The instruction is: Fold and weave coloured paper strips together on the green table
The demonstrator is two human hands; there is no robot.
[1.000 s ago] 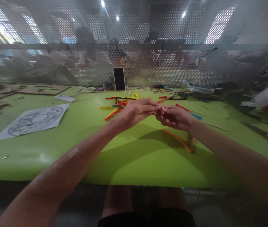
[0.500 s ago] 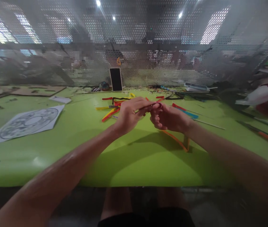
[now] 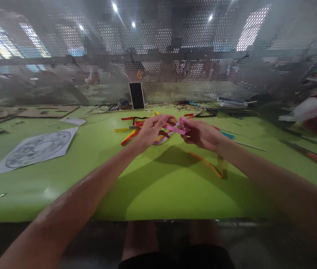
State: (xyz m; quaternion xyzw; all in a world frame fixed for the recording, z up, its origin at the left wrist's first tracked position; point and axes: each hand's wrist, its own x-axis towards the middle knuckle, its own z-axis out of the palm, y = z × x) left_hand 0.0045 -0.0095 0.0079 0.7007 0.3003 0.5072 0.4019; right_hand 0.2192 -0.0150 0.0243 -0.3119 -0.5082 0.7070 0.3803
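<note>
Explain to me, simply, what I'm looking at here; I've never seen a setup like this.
There is no machine: these are a person's own bare hands, seen by a camera worn on the head, looking forward and down. The left hand and right hand hold a pink strip between them, above a green table. On the table lie a bent orange strip, red and yellow strips, a sheet with a printed ring and cut cardboard. Behind stands a perforated panel.
</note>
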